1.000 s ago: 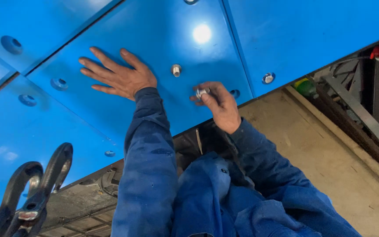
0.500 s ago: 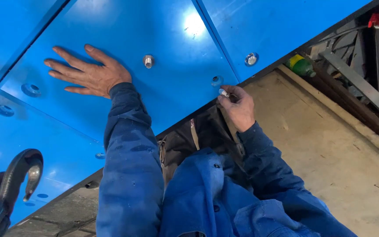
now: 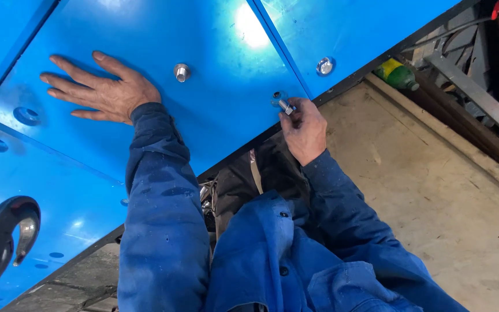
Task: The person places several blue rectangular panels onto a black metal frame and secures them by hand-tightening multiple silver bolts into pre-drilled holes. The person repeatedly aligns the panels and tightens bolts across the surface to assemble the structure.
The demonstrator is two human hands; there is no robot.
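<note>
My left hand (image 3: 100, 88) lies flat, fingers spread, on a glossy blue panel (image 3: 215, 115). My right hand (image 3: 304, 128) pinches a short silver bolt (image 3: 286, 106) at a round hole near the panel's lower edge. A second silver bolt (image 3: 181, 71) stands in the panel between my hands. A third bolt head (image 3: 324, 66) sits in the neighbouring blue panel to the right. Both my arms wear blue work sleeves.
Empty round holes (image 3: 26, 115) dot the blue panels at the left. A black metal hook (image 3: 4, 240) hangs at the lower left. A green bottle (image 3: 397, 74) lies by a metal frame at the upper right. Bare concrete floor (image 3: 434, 185) spreads to the right.
My right hand has carried the bolt from the panel's middle to the hole near its lower edge. The view has shifted, so the panel and my left hand appear further left.
</note>
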